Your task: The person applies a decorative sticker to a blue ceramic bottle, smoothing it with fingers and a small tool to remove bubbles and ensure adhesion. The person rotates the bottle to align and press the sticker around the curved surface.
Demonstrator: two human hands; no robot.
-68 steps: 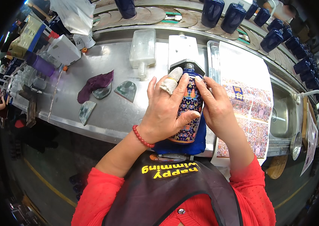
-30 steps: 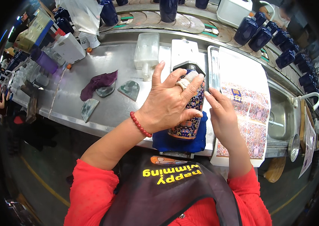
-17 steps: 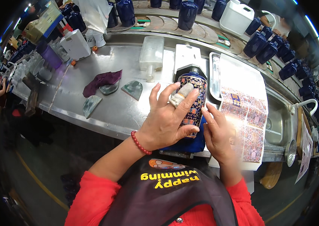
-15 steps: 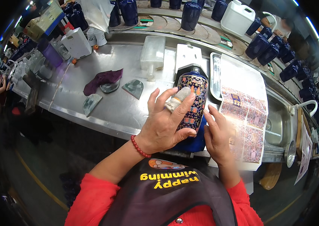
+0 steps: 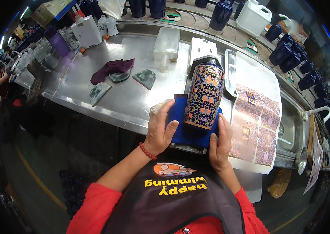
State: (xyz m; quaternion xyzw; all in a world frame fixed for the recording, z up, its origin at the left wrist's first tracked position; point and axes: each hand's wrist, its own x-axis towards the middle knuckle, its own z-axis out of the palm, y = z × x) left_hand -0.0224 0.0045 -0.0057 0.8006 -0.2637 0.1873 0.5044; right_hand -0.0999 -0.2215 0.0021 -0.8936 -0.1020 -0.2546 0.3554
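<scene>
A dark blue bottle (image 5: 204, 95) with an orange, green and gold floral pattern lies on a blue cloth (image 5: 178, 132), its neck away from me, against a black and white holder (image 5: 203, 48). To the left of the bottle's base, my left hand (image 5: 159, 130) is at the edge of the cloth, fingers stretched and thumb apart; a pale wrapping covers one finger. My right hand (image 5: 221, 144) stands on the other side near the bottle's lower end, fingers extended. Neither hand grips the bottle. On the right lies a sheet of printed decals (image 5: 256, 128).
On the metal table (image 5: 133, 105) are several green-grey scrapers (image 5: 144, 79), a purple cloth (image 5: 112, 70) and a clear upturned bottle (image 5: 166, 45). A metal tray (image 5: 231, 74) and a sink (image 5: 290, 132) are at right. Blue bottles (image 5: 221, 15) and a white jug (image 5: 253, 18) stand on the conveyor behind.
My left hand has come off the patterned bottle and moved down and left to the blue cloth. My right hand has shifted slightly downward. The whole view has shifted a little.
</scene>
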